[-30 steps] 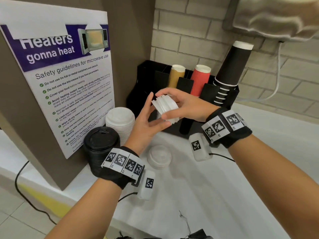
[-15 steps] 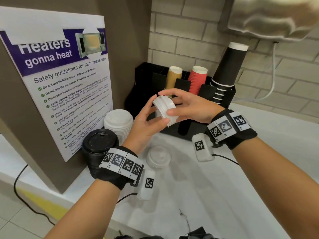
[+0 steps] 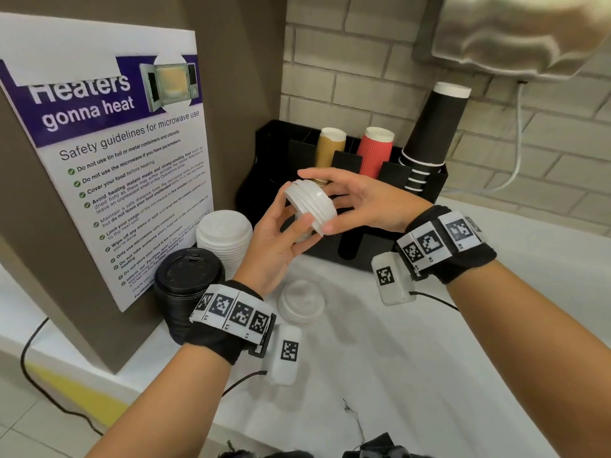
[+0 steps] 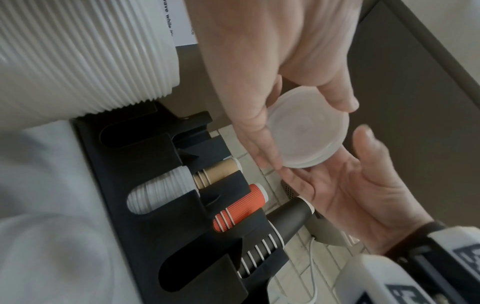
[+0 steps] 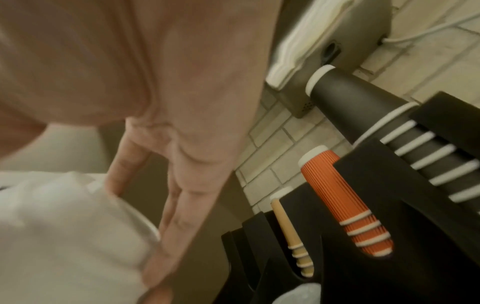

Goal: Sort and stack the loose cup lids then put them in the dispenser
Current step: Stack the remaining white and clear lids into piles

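Note:
A short stack of small white lids (image 3: 307,196) is held in the air in front of the black dispenser (image 3: 393,175). My left hand (image 3: 292,214) grips it from below, thumb on the near face and fingers behind; the left wrist view shows the stack's (image 4: 309,133) flat underside pinched this way. My right hand (image 3: 319,201) spans the stack with straight fingers, thumb tip on the rim and index finger above it. In the right wrist view the lids (image 5: 64,226) blur under those straight fingers (image 5: 182,216).
On the counter (image 3: 396,358) stand a tall white lid stack (image 3: 224,236), a black lid stack (image 3: 188,279) and one loose white lid (image 3: 301,302). The dispenser holds brown (image 3: 329,150), red (image 3: 375,150) and black cups (image 3: 433,127). A poster panel (image 3: 109,160) walls off the left.
The small stack has tipped so its top faces up and left. My right fingers have straightened off it, and my left thumb has come round onto it.

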Demonstrator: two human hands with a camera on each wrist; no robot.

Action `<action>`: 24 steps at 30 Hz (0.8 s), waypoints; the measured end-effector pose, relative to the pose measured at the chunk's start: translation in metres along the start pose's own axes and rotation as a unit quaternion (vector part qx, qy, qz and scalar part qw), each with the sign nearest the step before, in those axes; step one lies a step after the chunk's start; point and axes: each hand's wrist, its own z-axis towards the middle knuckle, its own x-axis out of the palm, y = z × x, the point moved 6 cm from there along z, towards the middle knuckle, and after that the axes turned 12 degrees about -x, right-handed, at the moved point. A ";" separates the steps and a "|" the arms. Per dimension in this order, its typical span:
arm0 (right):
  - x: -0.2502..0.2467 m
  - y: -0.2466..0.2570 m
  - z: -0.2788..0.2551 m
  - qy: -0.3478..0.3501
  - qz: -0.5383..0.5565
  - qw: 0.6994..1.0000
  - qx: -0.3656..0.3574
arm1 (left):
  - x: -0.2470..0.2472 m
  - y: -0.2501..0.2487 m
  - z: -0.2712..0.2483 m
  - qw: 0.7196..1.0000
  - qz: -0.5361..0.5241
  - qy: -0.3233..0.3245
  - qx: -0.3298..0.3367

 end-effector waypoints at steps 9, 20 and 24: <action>-0.006 0.010 0.016 -0.040 -0.154 0.986 -0.052 | 0.003 -0.006 0.006 0.999 0.010 0.011 -0.040; -0.072 -0.039 0.065 -0.183 -0.274 0.942 0.054 | -0.036 -0.032 0.024 0.992 -0.046 -0.100 -0.060; -0.063 -0.083 0.074 -0.119 -0.372 0.911 0.134 | -0.050 -0.031 0.017 0.990 -0.053 -0.114 -0.055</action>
